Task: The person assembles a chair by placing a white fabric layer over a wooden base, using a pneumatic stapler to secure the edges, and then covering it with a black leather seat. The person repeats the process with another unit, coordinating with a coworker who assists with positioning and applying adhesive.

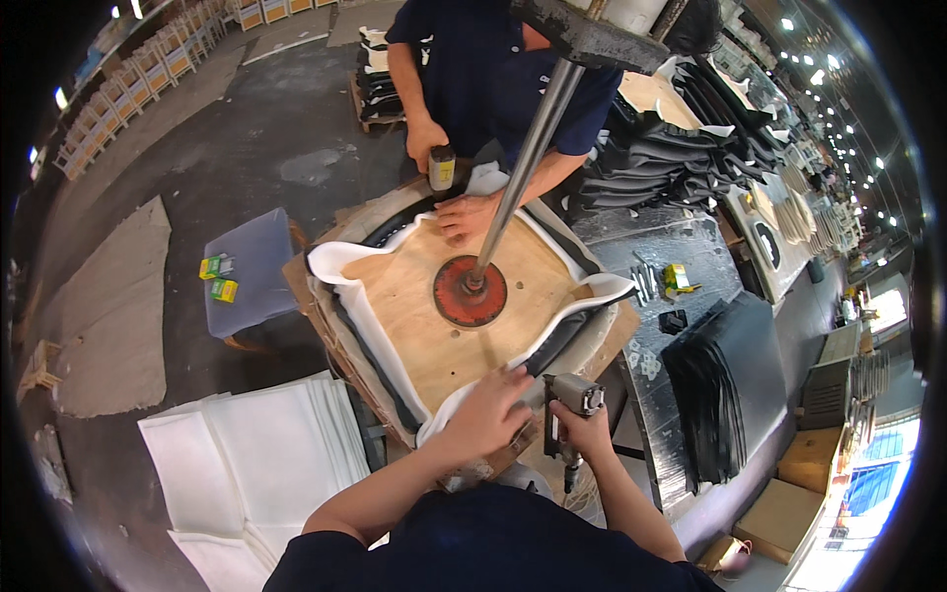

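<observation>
A square plywood seat panel (395,286) lies under a round red press plate (456,292) on a steel rod (528,158). White padding (345,259) and black cover material (572,340) stand up around its edges. My left hand (483,412), slightly blurred, reaches over the near edge with its fingers stretched out; whether it touches the padding I cannot tell. In my right hand (584,430) is a pneumatic staple gun (577,393), just off the near right corner. Across from me, a co-worker's hand (424,136) grips another staple gun (441,170), and their other hand (468,217) rests on the panel.
White padding sheets (286,444) are stacked at lower left. A blue-grey stool (252,271) holds small yellow-green boxes. On the right-hand table (641,395) lie black sheets (725,385) and another small box (677,277). Black covers (646,163) pile up behind.
</observation>
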A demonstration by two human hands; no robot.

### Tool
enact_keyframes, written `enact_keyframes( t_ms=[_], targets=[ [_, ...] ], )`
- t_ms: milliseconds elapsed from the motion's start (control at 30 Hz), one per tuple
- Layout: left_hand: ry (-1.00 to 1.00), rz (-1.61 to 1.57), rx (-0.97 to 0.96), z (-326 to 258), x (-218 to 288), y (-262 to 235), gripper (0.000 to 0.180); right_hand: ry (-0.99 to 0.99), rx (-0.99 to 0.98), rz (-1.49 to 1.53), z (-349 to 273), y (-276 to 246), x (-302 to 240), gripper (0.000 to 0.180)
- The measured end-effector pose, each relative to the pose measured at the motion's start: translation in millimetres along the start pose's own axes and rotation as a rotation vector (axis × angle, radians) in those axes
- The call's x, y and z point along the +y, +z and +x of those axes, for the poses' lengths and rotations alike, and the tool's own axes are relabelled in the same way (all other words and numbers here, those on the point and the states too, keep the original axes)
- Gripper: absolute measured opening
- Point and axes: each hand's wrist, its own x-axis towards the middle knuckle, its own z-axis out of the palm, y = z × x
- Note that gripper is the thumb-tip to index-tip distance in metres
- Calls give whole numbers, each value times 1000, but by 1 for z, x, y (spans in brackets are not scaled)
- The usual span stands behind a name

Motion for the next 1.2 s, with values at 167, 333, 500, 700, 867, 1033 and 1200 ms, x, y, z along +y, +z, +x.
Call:
enact_keyframes(
  t_ms=[167,333,500,700,867,1033,1200],
  targets=[
    [-253,340,361,-17,-55,-96,49,30,-8,-16,0,-4,3,28],
    [-238,546,436,-62,-93,-82,42,19,-14,-6,1,-2,0,20],
    [-227,551,489,-67,-92,-68,35,13,7,-63,2,-5,-5,20],
    [-252,548,563,-73,-78,-40,34,-54,73,-97,11,-10,-3,26],
    [-285,522,456,-69,-37,-1,47,-104,166,-124,27,-41,-13,20],
    [-101,212,271,-96,-14,12,54,-124,17,-66,-15,-66,-27,22],
    [-11,373,202,-102,-25,-23,37,-79,-243,-99,-68,-59,-22,33]
  ],
)
